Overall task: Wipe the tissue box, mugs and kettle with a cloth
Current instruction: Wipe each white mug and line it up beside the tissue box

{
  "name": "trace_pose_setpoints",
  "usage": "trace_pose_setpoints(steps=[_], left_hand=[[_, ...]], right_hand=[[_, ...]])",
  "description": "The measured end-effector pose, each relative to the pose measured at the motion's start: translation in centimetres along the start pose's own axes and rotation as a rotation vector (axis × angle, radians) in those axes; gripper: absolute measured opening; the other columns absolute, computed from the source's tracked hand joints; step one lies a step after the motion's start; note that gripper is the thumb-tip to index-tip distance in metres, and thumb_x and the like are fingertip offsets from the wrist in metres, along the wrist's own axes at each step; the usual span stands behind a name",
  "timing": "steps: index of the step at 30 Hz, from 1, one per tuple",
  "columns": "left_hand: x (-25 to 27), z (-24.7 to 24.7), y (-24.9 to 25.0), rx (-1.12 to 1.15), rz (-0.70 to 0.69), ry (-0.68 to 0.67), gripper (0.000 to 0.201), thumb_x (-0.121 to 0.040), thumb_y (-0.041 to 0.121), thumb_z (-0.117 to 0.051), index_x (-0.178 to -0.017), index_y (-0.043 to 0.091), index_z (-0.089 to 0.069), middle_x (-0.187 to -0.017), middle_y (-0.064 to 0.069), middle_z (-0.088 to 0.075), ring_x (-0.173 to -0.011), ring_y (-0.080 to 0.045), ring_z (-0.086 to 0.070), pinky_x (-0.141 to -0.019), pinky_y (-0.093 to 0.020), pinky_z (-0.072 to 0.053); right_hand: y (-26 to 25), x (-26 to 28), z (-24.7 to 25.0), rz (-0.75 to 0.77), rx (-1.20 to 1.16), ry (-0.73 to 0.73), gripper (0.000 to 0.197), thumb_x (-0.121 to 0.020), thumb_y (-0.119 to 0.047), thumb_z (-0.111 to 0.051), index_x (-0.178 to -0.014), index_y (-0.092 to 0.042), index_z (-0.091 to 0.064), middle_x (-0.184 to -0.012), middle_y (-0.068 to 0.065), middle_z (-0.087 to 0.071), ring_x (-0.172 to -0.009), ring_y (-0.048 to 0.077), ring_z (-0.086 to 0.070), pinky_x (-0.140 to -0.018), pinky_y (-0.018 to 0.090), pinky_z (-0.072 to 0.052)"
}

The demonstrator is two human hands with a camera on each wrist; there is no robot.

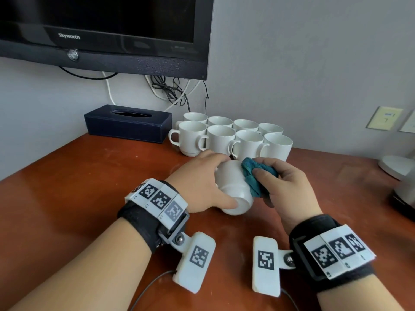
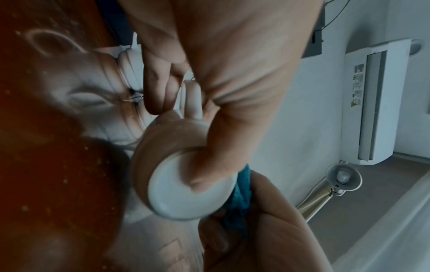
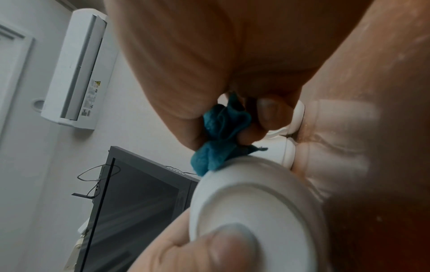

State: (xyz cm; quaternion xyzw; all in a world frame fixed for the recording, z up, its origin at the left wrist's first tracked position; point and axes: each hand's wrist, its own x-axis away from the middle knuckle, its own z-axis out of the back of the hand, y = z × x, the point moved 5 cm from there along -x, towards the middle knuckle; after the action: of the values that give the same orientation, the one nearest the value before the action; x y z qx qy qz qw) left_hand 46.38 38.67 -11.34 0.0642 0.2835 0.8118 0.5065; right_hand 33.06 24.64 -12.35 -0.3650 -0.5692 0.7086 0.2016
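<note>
Left hand (image 1: 199, 187) grips a white ceramic mug (image 1: 233, 189) held above the reddish-brown wooden table (image 1: 78, 187); mug lies tipped on its side, long axis running from the rim, far from the person, to the foot ring, which points back toward the person; thumb pressed on the foot, fingers curled over the far side. Right hand (image 1: 289, 189) is closed around a bunched teal microfibre cloth (image 1: 256, 178), pressing it against the mug's right flank; cloth sits between right fingers and the wall of the mug, touching it. Judgement: wiping of this mug is in progress; the next stroke depends on the cloth lying to the right of the mug, so turning the mug about its long axis would bring the unwiped wall round to it. Eight more white mugs (image 1: 244, 140) stand upright in two rows just behind; dark navy rectangular tissue box (image 1: 128, 124) to their left by the wall; grey kettle (image 1: 404, 187) partly visible at the right edge.
</note>
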Motion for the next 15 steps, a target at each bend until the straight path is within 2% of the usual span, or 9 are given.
trace_pose_setpoints(steps=[5,10,13,15], left_hand=[[-0.2,0.6,-0.7,0.026,0.083,0.085,0.104,-0.066,0.058,-0.089,-0.153,0.03,-0.039,-0.144,0.013,-0.042,-0.125,-0.009,-0.047,-0.105,-0.031,-0.043],[0.2,0.1,0.0,0.076,-0.004,0.011,0.1,-0.065,0.049,-0.093,-0.149,0.034,-0.042,-0.141,0.016,-0.045,-0.119,-0.005,-0.054,-0.104,-0.035,-0.049],[0.2,0.0,0.5,0.096,-0.051,-0.006,0.098,-0.067,0.043,-0.093,-0.149,0.033,-0.042,-0.141,0.016,-0.046,-0.117,-0.001,-0.053,-0.099,-0.027,-0.047],[0.2,0.1,0.6,0.101,-0.05,0.016,0.097,-0.066,0.046,-0.093,-0.148,0.035,-0.042,-0.14,0.018,-0.046,-0.117,0.0,-0.052,-0.099,-0.027,-0.047]], right_hand=[[0.1,0.0,-0.1,-0.006,-0.014,-0.049,0.024,-0.096,-0.002,-0.063,-0.093,-0.02,-0.078,-0.062,0.0,-0.063,-0.049,0.016,-0.046,-0.043,0.024,-0.035],[-0.2,-0.1,0.3,0.038,-0.032,0.018,0.022,-0.097,0.0,-0.062,-0.099,-0.016,-0.078,-0.069,-0.009,-0.068,-0.053,0.003,-0.054,-0.046,0.015,-0.04],[0.1,-0.5,1.2,0.067,0.006,0.097,0.02,-0.098,-0.008,-0.063,-0.102,-0.021,-0.078,-0.075,-0.009,-0.07,-0.058,0.004,-0.056,-0.049,0.017,-0.042],[0.2,-0.5,1.3,0.062,0.011,0.105,0.019,-0.099,-0.01,-0.063,-0.103,-0.022,-0.077,-0.075,-0.008,-0.07,-0.059,0.006,-0.056,-0.049,0.019,-0.042]])
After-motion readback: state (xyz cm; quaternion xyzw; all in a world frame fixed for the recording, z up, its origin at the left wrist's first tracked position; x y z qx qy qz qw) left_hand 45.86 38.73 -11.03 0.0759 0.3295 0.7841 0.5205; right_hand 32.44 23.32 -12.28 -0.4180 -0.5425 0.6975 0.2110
